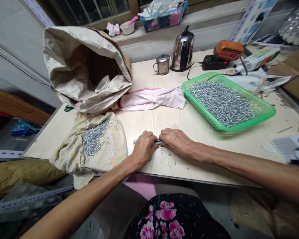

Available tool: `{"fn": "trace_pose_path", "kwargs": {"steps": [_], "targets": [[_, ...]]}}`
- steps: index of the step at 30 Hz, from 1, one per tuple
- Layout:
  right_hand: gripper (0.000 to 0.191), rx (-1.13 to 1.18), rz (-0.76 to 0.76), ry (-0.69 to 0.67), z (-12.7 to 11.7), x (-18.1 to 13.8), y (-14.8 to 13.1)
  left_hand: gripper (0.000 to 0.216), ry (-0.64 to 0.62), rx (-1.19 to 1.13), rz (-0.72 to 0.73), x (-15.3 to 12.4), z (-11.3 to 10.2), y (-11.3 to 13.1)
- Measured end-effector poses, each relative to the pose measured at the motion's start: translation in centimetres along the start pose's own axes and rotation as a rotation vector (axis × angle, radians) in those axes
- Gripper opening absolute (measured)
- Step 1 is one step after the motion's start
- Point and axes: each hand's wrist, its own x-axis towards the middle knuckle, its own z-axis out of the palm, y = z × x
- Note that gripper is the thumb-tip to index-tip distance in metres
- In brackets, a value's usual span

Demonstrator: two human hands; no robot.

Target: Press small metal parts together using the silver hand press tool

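Both of my hands meet near the front edge of the table. My left hand (144,148) is closed, its fingers curled round a slim grey metal piece (158,142). Facing it, my right hand (176,142) pinches the same piece from the other side; most of it is hidden by my fingers. A short bit of metal (135,142) shows at the left of my left hand. To the left, a heap of small silvery metal pins (94,137) lies on a crumpled floral cloth (116,136). Many similar pins fill a green plastic basket (266,114) on the right.
A large open sack (64,43) with a white scoop (103,83) stands at the back left. Behind my hands lies a pink-white towel (154,99). Farther back are a lidded metal mug (162,64), a steel kettle (182,49) and an orange battery (228,49) on a charger.
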Motion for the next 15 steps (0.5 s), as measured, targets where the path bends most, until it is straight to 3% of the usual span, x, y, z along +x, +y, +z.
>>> {"fn": "trace_pose_path", "kwargs": {"steps": [3, 5, 7, 11, 13, 15], "targets": [[0.011, -0.042, 0.003, 0.019, 0.0, 0.2, 0.7, 0.009, 0.003, 0.038, -0.022, -0.3, 0.1, 0.3], [0.034, -0.024, -0.019, -0.006, -0.7, 0.5, 1.8, 0.031, 0.102, 0.075, -0.038, -1.6, 0.6, 0.9], [0.048, 0.017, -0.032, 0.055, -1.8, 0.6, 2.9, 0.051, 0.241, 0.097, 0.000, -4.0, 1.6, 1.8], [0.029, -0.009, -0.077, 0.370, -2.9, 0.2, 2.3, 0.041, 0.404, 0.104, 0.119, -10.3, 3.9, 3.5], [0.023, -0.029, -0.208, 0.343, -2.4, 0.4, 0.3, 0.031, 0.428, 0.127, 0.130, -12.8, 4.7, 3.7], [0.019, -0.063, -0.365, 0.224, -1.5, 1.1, -2.3, 0.030, 0.437, 0.163, 0.137, -14.2, 5.2, 3.4]]}}
